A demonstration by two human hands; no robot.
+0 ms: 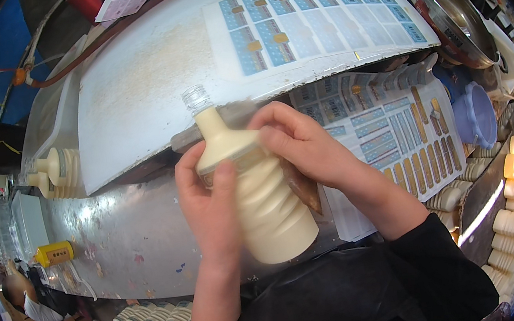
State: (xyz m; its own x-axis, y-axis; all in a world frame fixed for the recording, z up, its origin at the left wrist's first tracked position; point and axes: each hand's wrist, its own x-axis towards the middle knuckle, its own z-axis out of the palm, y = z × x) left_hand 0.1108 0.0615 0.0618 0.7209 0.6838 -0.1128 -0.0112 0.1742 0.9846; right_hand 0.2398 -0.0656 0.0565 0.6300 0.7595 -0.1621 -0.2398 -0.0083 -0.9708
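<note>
A cream ridged plastic bottle (270, 207) with a clear threaded neck leans upper left in front of me, its base toward me. My left hand (206, 193) is closed around its left side, the thumb pressing a greyish-gold label band (238, 165) on the shoulder. At the shoulder's right side, the bent fingers and thumb of my right hand (293, 142) close against the bottle by the band's end; their tips are slightly blurred. A brown pointed object (302, 192) shows between bottle and right wrist, mostly hidden. Behind the bottle lies a blurred grey object (186, 139).
A white board (152, 103) carries a sheet of blue labels (317, 26). Another label sheet (396, 135) with blue and gold strips lies right, near a purple bucket (475, 115) and a metal pan (448, 12). More bottles (60, 170) lie left; several fill crates below. A yellow container (55, 254) stands left.
</note>
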